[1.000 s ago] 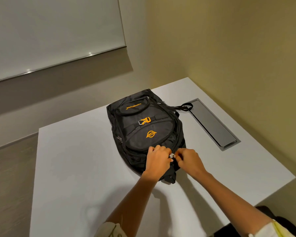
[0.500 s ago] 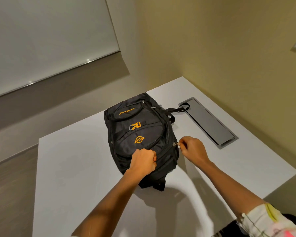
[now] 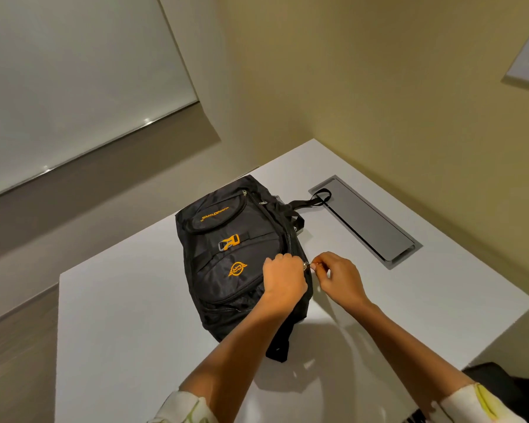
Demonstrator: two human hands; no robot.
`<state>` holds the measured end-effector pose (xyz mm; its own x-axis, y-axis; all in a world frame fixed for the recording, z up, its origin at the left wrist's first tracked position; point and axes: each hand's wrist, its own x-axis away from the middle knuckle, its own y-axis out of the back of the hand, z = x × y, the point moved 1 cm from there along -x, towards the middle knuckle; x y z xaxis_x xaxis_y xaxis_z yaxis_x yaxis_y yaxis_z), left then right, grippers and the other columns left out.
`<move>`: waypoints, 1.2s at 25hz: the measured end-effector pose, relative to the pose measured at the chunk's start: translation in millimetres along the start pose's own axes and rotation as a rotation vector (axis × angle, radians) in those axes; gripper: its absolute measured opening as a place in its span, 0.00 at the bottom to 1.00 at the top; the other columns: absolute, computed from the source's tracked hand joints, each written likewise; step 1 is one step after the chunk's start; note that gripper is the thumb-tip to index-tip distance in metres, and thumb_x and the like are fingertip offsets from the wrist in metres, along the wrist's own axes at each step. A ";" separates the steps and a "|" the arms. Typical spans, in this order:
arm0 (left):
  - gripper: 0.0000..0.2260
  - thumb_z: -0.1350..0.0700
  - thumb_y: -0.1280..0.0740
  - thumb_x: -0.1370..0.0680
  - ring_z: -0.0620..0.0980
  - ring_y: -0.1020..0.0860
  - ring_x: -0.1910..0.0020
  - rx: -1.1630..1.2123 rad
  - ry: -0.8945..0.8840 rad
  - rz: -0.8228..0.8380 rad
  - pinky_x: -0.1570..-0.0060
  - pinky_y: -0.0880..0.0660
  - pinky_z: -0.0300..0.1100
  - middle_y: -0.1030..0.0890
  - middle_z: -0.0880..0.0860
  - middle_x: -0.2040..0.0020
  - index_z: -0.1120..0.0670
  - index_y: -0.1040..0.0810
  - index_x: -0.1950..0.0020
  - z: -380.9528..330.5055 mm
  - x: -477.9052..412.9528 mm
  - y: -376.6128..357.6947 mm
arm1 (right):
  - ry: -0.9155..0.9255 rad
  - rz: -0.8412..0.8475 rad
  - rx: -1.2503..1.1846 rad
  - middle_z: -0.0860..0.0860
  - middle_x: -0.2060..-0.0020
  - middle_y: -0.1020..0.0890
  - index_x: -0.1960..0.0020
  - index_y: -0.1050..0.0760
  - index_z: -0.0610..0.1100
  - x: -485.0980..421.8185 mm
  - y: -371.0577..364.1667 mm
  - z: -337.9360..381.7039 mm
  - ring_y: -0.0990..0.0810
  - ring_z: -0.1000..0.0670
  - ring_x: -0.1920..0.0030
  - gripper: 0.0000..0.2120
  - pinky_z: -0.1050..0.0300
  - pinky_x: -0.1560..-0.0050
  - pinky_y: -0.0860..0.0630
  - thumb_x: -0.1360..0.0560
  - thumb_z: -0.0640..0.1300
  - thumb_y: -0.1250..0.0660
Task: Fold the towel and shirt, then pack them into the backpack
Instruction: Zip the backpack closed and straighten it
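Pinching the small silver metal zipper pull [image 3: 306, 265] between thumb and fingertips, the right hand [image 3: 338, 277] sits just off the right flank of the black fabric backpack with orange logo and orange buckle [image 3: 235, 257], while the left hand [image 3: 283, 282] is curled into a fist-like clamp, pressing down and gathering the fabric right beside the pull. In the head view, the only one given, the backpack lies flat on the white table [image 3: 129, 315], near the middle and toward its far edge, with its long axis running from the near edge to the far edge; its carry loop reaches onto the grey recessed cable hatch [image 3: 370, 221] by the far right corner. Neither towel nor shirt is visible; presumably both are inside. The zipper track runs along the pack's right side, away from the person, so the pull's travel probably follows that line, with the right hand nearer and the left anchoring the cloth against it.
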<state>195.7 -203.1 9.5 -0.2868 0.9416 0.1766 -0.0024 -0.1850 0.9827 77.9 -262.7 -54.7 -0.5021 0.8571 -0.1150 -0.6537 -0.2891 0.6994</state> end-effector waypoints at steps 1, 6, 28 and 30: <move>0.09 0.53 0.37 0.21 0.56 0.23 0.44 0.020 0.012 0.010 0.48 0.31 0.47 0.21 0.54 0.46 0.55 0.23 0.45 1.6 -2.3 3.0 | 0.001 -0.014 -0.002 0.52 0.59 0.18 0.53 0.21 0.44 -3.6 0.3 -1.2 0.22 0.51 0.62 0.04 0.53 0.61 0.23 0.23 0.44 0.33; 0.09 0.50 0.34 0.23 0.59 0.21 0.50 0.178 0.139 0.078 0.59 0.33 0.44 0.20 0.56 0.52 0.55 0.22 0.49 19.1 -11.5 15.6 | -0.033 -0.100 0.025 0.51 0.59 0.18 0.53 0.20 0.44 -42.7 -6.3 -7.4 0.23 0.52 0.62 0.04 0.56 0.63 0.25 0.23 0.44 0.33; 0.13 0.41 0.31 0.25 0.52 0.20 0.54 0.490 0.064 0.201 0.54 0.23 0.46 0.17 0.50 0.55 0.50 0.18 0.51 52.7 -34.0 -10.6 | -0.300 0.252 0.247 0.46 0.60 0.16 0.56 0.18 0.42 -179.2 -25.9 -35.0 0.21 0.46 0.61 0.07 0.52 0.58 0.22 0.24 0.44 0.33; 0.13 0.41 0.32 0.25 0.49 0.20 0.55 0.608 0.082 0.143 0.54 0.22 0.46 0.17 0.47 0.56 0.49 0.18 0.52 67.1 -33.7 -6.9 | -0.302 0.230 0.239 0.46 0.58 0.16 0.52 0.18 0.43 -186.0 -17.8 -29.7 0.22 0.47 0.60 0.06 0.53 0.57 0.23 0.25 0.45 0.32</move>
<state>269.7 -214.6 0.4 -0.3167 0.8903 0.3273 0.5794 -0.0916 0.8099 166.1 -429.7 -66.8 -0.4084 0.8783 0.2485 -0.3778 -0.4105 0.8299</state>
